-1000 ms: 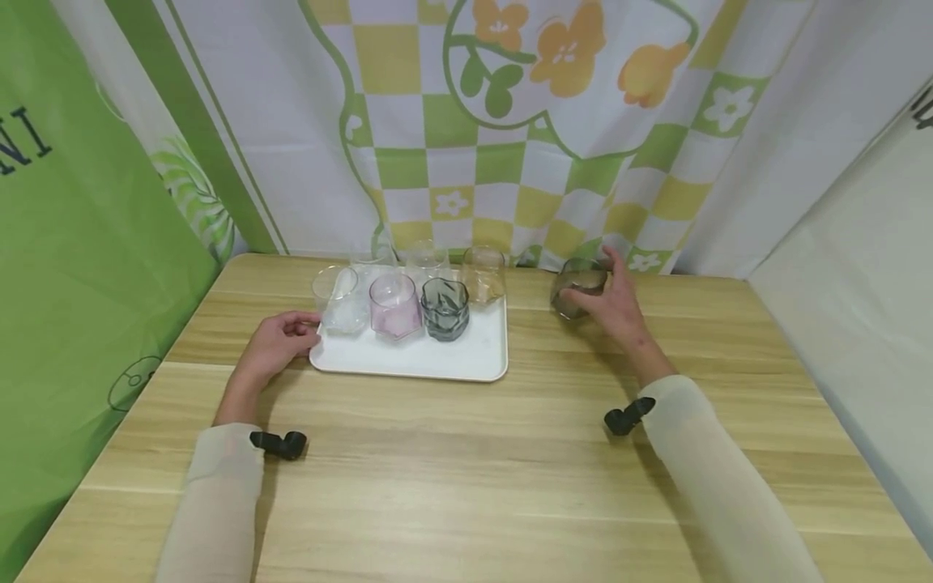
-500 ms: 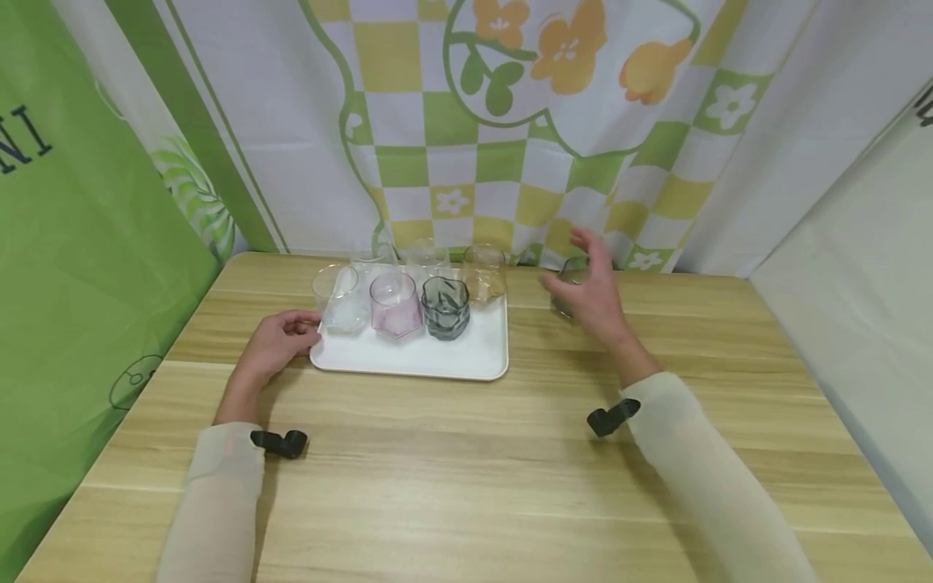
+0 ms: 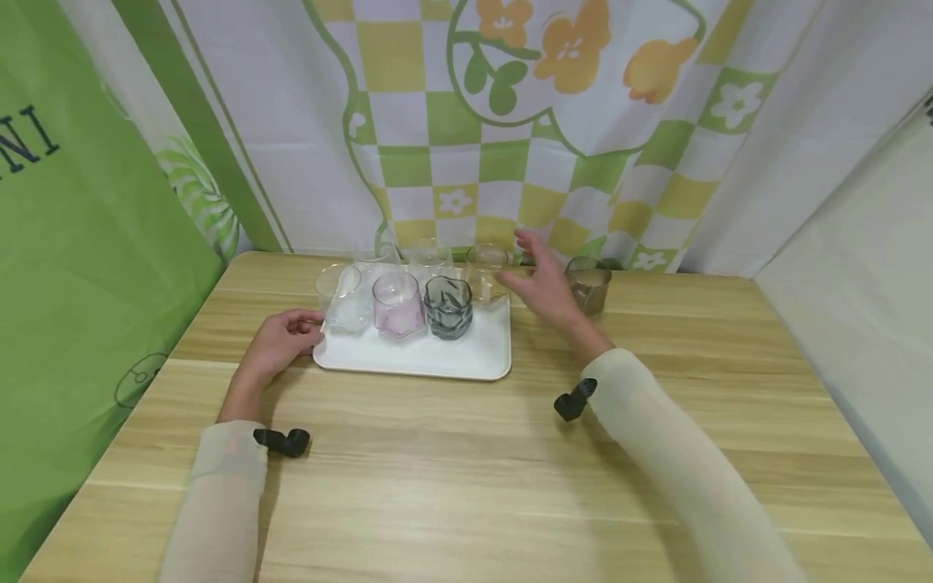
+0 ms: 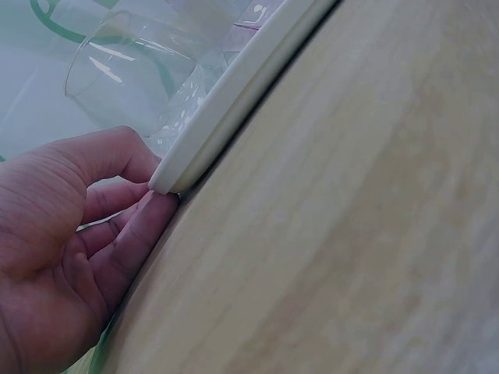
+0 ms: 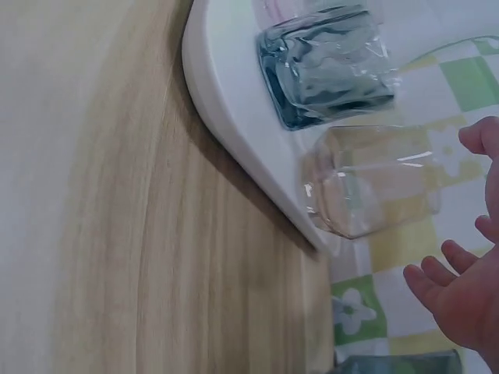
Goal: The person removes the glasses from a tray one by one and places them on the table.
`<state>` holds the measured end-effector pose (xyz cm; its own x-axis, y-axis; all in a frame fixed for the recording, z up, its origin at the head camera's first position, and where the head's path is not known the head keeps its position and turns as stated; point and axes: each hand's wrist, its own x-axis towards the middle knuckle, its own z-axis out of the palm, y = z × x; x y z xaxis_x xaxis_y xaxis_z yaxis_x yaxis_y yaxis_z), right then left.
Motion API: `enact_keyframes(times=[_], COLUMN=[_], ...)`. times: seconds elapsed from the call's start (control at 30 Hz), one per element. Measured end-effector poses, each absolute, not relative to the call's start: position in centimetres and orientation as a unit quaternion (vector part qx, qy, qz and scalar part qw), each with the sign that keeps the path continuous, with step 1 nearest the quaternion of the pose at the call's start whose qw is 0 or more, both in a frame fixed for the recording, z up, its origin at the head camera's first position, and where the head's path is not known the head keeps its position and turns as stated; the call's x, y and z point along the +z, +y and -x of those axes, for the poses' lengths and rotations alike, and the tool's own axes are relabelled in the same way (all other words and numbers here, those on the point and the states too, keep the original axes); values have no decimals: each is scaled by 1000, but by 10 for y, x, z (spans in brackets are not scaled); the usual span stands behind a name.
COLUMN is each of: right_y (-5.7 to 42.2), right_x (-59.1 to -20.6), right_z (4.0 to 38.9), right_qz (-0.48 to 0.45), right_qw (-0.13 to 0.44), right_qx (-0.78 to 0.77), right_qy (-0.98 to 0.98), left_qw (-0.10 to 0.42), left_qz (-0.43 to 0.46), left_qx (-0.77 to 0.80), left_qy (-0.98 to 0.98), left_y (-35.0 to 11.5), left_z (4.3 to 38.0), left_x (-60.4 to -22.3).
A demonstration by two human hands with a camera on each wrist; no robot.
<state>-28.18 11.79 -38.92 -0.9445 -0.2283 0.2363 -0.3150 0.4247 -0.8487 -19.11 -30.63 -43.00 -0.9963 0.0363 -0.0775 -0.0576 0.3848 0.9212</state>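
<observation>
My left hand (image 3: 280,344) pinches the left edge of a white tray (image 3: 408,362); in the left wrist view the tray's corner (image 4: 175,175) sits between thumb and fingers. Spread and holding nothing, my right hand (image 3: 545,287) is beside the amber glass (image 3: 487,279) at the tray's back right. In the right wrist view the right hand (image 5: 468,288) shows apart from that glass (image 5: 374,183). A dark grey wavy glass (image 3: 448,309), a pink-tinted glass (image 3: 398,308) and a clear glass (image 3: 344,304) form the tray's front row.
Further clear glasses (image 3: 432,257) stand at the back of the tray. A brown-grey glass (image 3: 589,287) stands on the wooden table (image 3: 437,470) to the right, behind my right wrist. A patterned curtain (image 3: 496,170) hangs right behind the table.
My right hand has let go of the brown-grey glass and moved left to the amber glass. That brown-grey glass stays on the table. The left hand keeps its place on the tray.
</observation>
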Motion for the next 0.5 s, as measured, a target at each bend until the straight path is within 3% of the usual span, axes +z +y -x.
enact_keyframes(times=[0.3,0.5], right_y=[104,102], right_x=[-404,-415], right_z=[295,297], right_qz=[-132,-133], right_qw=[-14,-19], right_qx=[509,525], right_qy=[-851,-840], left_qw=[38,32], left_qz=[8,13], left_qx=[531,537], left_qy=[846,843], left_y=[-319,-318], left_z=[204,202], left_x=[-452,-455])
